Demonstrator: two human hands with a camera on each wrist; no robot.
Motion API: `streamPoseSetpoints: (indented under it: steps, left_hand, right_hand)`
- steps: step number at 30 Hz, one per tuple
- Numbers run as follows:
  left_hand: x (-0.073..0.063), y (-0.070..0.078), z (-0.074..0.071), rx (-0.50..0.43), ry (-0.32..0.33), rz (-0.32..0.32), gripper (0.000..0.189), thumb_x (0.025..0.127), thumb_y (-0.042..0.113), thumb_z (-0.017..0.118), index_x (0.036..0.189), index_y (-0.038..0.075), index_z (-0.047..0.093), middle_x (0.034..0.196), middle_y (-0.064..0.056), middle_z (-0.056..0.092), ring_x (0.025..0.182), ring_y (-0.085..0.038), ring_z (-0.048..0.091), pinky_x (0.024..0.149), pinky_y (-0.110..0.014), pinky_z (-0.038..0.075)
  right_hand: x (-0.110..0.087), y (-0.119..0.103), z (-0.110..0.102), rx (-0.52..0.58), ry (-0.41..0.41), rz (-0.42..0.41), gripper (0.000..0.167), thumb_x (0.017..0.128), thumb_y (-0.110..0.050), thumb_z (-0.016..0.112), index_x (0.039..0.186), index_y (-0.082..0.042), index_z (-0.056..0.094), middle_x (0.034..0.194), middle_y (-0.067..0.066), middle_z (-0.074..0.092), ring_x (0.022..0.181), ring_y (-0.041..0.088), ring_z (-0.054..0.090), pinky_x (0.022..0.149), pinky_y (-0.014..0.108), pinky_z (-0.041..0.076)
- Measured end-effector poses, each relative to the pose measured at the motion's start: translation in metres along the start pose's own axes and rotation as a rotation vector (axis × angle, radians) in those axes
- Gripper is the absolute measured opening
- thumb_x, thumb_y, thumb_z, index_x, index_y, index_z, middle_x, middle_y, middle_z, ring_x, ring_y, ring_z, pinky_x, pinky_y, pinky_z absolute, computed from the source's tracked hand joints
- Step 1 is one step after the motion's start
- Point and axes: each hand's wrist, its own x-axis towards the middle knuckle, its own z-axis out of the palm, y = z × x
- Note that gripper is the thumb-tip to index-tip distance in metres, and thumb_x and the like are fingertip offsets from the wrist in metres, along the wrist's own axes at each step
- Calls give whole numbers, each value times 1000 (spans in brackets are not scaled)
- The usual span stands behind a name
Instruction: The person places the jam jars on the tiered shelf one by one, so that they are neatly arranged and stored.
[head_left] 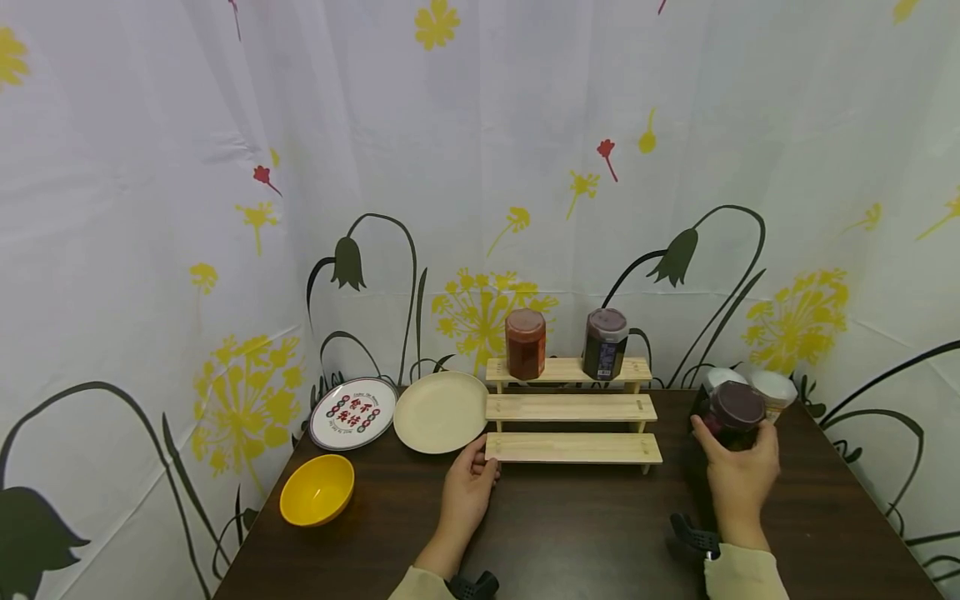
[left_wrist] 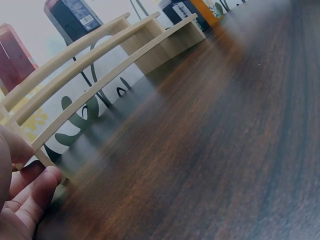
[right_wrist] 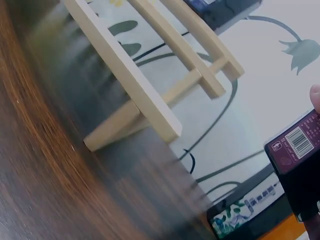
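My right hand (head_left: pixel 742 479) grips a dark jar (head_left: pixel 737 407) with a purple lid, at the right side of the table. In the right wrist view its purple barcode label (right_wrist: pixel 296 145) shows beside a fingertip. My left hand (head_left: pixel 468 485) pinches the left end of the lowest step of a three-step wooden rack (head_left: pixel 572 448); thumb and fingers are around that corner in the left wrist view. On the top step stand a red-brown jar (head_left: pixel 526 346) at left and a dark jar with a label (head_left: pixel 604 346) at right.
Behind the held jar stand white-lidded jars (head_left: pixel 776 390), partly hidden. Left of the rack are a cream plate (head_left: pixel 441 412), a plate with red writing (head_left: pixel 353 414) and a yellow bowl (head_left: pixel 318 492). A flower-patterned curtain (head_left: pixel 480 167) hangs behind the dark wooden table (head_left: pixel 577 533).
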Motion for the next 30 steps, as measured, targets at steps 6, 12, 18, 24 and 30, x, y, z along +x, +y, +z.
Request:
streamPoseSetpoints:
  steps: [6, 12, 18, 24, 30]
  left_hand:
    - [1, -1, 0, -3, 0, -1, 47, 104, 5, 70, 150, 3, 63, 103, -15, 72, 84, -18, 71, 70, -21, 61]
    - [1, 0, 0, -4, 9, 2, 46, 104, 6, 71, 149, 4, 64, 102, -15, 73, 83, -17, 71, 70, -21, 61]
    - [0, -1, -1, -27, 10, 3, 47, 103, 5, 72, 150, 4, 64, 102, -16, 73, 82, -16, 71, 70, -20, 60]
    - [-1, -2, -3, -17, 9, 2, 47, 104, 4, 71, 150, 3, 63, 102, -14, 72, 82, -14, 70, 70, -21, 61]
    - [-1, 1, 0, -27, 7, 3, 47, 103, 5, 71, 149, 3, 64, 103, -15, 73, 82, -16, 71, 70, -20, 61]
  right_hand:
    - [-5, -7, 7, -3, -40, -23, 72, 75, -16, 102, 135, 1, 65, 119, -4, 65, 112, -5, 54, 93, 14, 40]
    - [-10, -15, 14, 12, -94, -38, 72, 76, -14, 101, 136, 2, 65, 123, 9, 68, 111, -8, 53, 93, 14, 39]
    - [-19, -29, 22, 36, -166, -23, 72, 78, -16, 101, 139, -5, 66, 125, 8, 72, 112, -9, 57, 91, 10, 42]
    - [-32, -39, 33, 92, -272, -8, 73, 78, -15, 101, 143, -11, 67, 130, 7, 74, 116, -9, 60, 99, 9, 44]
    - [-40, -49, 44, 101, -334, 6, 71, 77, -16, 102, 138, -8, 68, 127, 7, 76, 115, -7, 61, 100, 10, 43]
